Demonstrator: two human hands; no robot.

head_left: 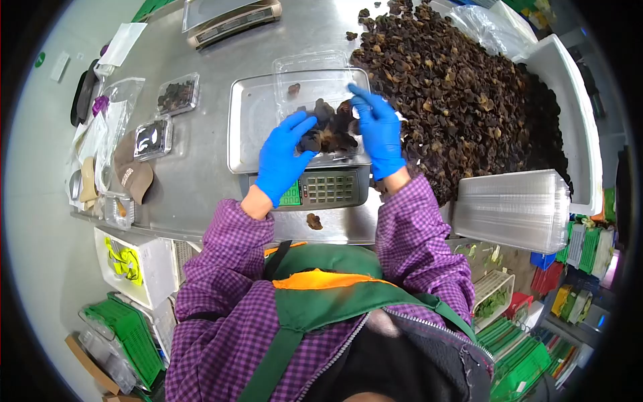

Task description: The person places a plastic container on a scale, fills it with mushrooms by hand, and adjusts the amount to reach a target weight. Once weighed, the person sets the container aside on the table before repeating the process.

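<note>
A clear plastic punnet (309, 63) with its lid raised rests on the metal tray (244, 144) of a weighing scale (335, 187). Dark wood ear mushrooms (328, 128) lie heaped in its near half, and one small piece (294, 88) sits on the lid. Both hands wear blue gloves. My left hand (285, 155) is cupped at the heap's left side, thumb and fingers apart. At the right side of the heap is my right hand (380, 128), its fingers stretched toward the far edge of the tray. The inner side of the right hand is partly hidden.
A large pile of wood ears (462, 94) spreads right, toward a white foam box (583, 127). Stacked clear punnets (512, 208) stand near the front edge. Two filled punnets (154, 139) (179, 94), a cap (134, 171) and a second scale (234, 23) are to the left and back.
</note>
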